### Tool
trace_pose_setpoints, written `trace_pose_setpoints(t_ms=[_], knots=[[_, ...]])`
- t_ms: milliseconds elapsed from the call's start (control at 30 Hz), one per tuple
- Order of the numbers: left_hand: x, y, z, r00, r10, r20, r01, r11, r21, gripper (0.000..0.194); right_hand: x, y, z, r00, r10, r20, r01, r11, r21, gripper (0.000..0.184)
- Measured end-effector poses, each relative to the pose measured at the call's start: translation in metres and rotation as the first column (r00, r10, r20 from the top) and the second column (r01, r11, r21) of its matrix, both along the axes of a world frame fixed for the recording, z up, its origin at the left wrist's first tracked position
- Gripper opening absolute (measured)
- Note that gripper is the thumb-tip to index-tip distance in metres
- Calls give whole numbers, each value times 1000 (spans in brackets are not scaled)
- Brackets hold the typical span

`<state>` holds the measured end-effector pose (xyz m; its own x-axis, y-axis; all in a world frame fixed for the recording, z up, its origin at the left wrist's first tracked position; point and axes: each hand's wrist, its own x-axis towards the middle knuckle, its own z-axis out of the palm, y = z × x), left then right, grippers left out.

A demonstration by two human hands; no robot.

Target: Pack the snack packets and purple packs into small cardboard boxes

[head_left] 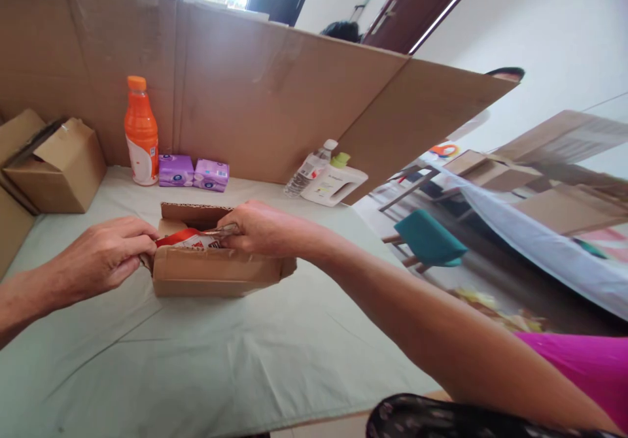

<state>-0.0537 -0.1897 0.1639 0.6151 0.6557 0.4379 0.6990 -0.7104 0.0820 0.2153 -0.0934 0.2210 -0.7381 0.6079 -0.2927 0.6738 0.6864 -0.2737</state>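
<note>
An open cardboard box [210,273] stands on the cloth-covered table, its back flap raised. Inside it lies a red and white packet [189,236], partly hidden by the box's front wall. At the box's left end, the fingers of my left hand [105,252] are closed on the cardboard flap [146,261]. My right hand [262,229] reaches over the box's right part, its fingers pinching the crinkled edge of the packet. Some of the right hand's fingertips are hidden inside the box.
Behind stand an orange bottle [141,134], purple tissue packs [176,171], a clear bottle [310,170] and a white jug [336,182]. More cardboard boxes [61,167] sit at left. A tall cardboard screen [245,91] borders the table [206,366]. A teal chair [429,236] stands beyond the right edge.
</note>
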Motion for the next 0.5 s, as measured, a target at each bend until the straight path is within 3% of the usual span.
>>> trace_pose_setpoints(t_ms=[100,267,433,500], knots=[[-1,-1,-3,999,4,32,-3,1000,-21,27,0,9,-7,1000,-22,-6,22,998,-61,15],[0,-3,-5,998,39,43,-37,998,-49,26,0,21,-11,987,11,158,21,980,-199,19],[-4,-2,-8,996,55,71,-51,997,-60,25,1,23,-19,983,-182,-26,170,952,-255,26],[-6,-1,-10,994,65,91,-59,996,-63,25,0,23,-27,985,-171,-11,163,957,-242,28]])
